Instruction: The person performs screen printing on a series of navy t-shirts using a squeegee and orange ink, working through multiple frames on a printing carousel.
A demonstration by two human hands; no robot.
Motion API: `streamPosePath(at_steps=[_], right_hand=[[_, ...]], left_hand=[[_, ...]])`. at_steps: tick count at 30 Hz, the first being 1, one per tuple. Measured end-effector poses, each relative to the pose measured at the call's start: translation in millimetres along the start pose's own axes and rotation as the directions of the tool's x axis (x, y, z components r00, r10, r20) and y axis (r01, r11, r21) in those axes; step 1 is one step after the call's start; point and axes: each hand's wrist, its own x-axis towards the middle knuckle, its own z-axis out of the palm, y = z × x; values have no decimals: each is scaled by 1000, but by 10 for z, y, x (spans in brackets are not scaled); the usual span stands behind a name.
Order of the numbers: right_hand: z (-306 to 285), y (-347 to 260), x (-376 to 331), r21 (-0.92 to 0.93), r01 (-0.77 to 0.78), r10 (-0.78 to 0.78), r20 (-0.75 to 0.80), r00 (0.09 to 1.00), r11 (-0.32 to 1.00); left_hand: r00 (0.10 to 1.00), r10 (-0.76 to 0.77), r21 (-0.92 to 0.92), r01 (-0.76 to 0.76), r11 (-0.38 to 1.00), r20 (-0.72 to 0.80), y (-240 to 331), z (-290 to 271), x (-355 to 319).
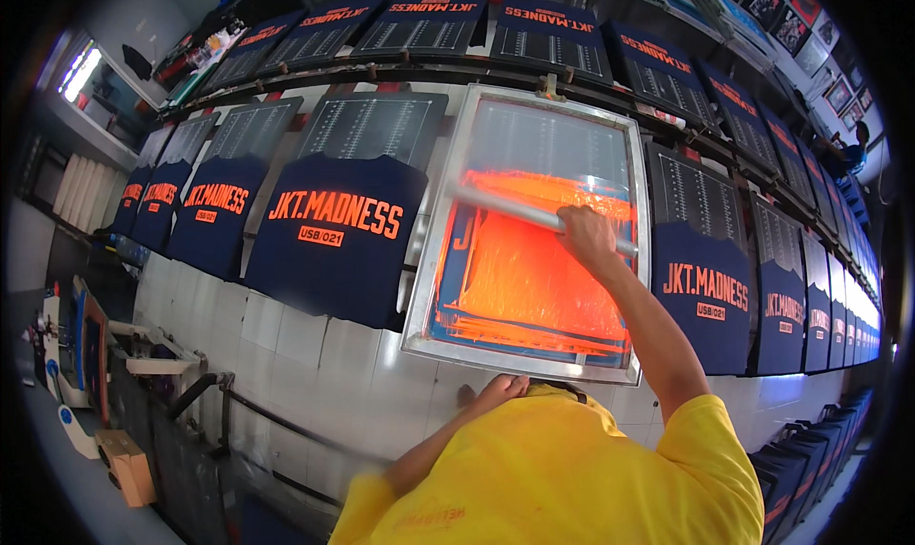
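Note:
A metal-framed printing screen lies in front of me over one of the boards. Bright orange ink is spread thickly across its mesh, streaked at the near edge. My right hand is closed around the right part of a long squeegee, which lies slantwise across the upper part of the ink. Close by the near rim of the screen, next to my waist, my left hand has its fingers curled. Whatever those fingers hold, if anything, is hidden.
A navy shirt with orange print lies on a dark board left of the screen; another navy shirt is at its right. More printed shirts line both sides and the far row. A cardboard box stands at lower left, near a black rail.

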Motion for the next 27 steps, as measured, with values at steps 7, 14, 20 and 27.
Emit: streamPosePath(at_steps=[7,14,20,27], right_hand=[[-9,-367,-889,-4,145,-145,-6,989,989],[-132,-562,-1532,42,131,-128,-83,988,990],[-399,-385,-1665,90,78,-68,-108,992,993],[-330,-514,-2016,77,69,-60,-115,992,995]], left_hand=[[993,120,-102,-121,987,-21,-186,21,74],[993,-86,-237,102,966,79,-101,-20,70],[937,-242,-437,333,836,252,246,-82,-49],[893,-212,-610,430,666,397,58,-208,65]])
